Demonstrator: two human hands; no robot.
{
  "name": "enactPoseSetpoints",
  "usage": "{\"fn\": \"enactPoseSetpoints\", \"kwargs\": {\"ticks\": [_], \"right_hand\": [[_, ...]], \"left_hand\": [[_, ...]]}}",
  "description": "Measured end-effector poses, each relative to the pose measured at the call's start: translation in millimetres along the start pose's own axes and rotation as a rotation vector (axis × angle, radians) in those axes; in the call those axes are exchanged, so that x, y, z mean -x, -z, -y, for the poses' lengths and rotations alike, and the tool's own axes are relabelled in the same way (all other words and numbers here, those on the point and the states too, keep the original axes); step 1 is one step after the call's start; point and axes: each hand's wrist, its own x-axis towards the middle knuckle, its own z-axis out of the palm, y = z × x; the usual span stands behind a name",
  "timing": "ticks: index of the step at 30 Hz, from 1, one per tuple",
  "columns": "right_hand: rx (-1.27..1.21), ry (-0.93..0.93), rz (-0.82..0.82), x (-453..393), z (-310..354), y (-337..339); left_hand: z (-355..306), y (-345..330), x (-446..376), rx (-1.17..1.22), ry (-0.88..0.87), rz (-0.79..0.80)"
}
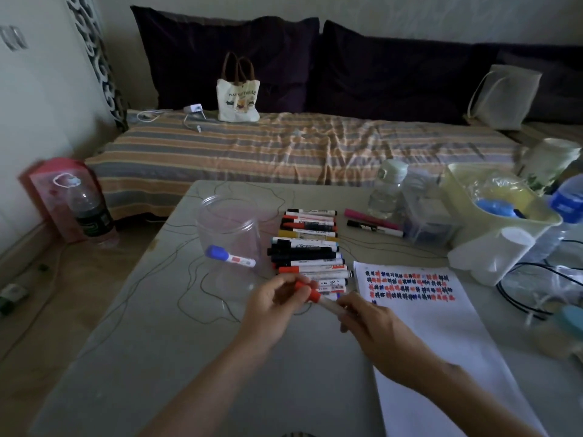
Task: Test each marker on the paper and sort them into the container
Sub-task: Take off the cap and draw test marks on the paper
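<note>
Clear plastic container (227, 235) lies on its side twd the table's (132, 357) left-center, mouth facing the far edge, w/ one blue-capped marker (229, 257) inside on its lower wall. Just right of it, a stacked row of markers (310, 247) runs from mid-table back twd the far edge, caps mostly pointing left. My left hand (271, 307) is near the front end of that row, fingers curled & pinching the red cap (307, 290) of a red-capped marker (325, 300); my right hand (375, 329) grips the white barrel, fingers wrapped round it. Cap on or partly off – can't tell, blurred. Right of my hands, the paper (441, 342) lies along the table's front-right, rows of red, blue & black test marks near its far end. Two more markers (373, 223) sit apart twd the far-right, by a water bottle (386, 190) & a pale bin (504, 222).
</note>
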Motion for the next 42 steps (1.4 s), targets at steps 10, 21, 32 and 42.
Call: {"fn": "enactPoseSetpoints", "kwargs": {"ticks": [10, 21, 32, 42], "right_hand": [[0.054, 0.093, -0.557, 29, -2, 9], [-0.095, -0.155, -0.441, 44, -54, 17], [-0.861, -0.438, -0.567, 26, -70, 29], [-0.838, -0.463, -0.529, -13, -83, 9]], "left_hand": [[-2, -70, -4, 0.423, 0.227, -0.266], [43, -76, -19, -0.649, -0.223, 0.095], [80, -62, -33, -1.068, -0.535, 0.274], [80, -62, -34, -1.087, -0.457, 0.284]]}}
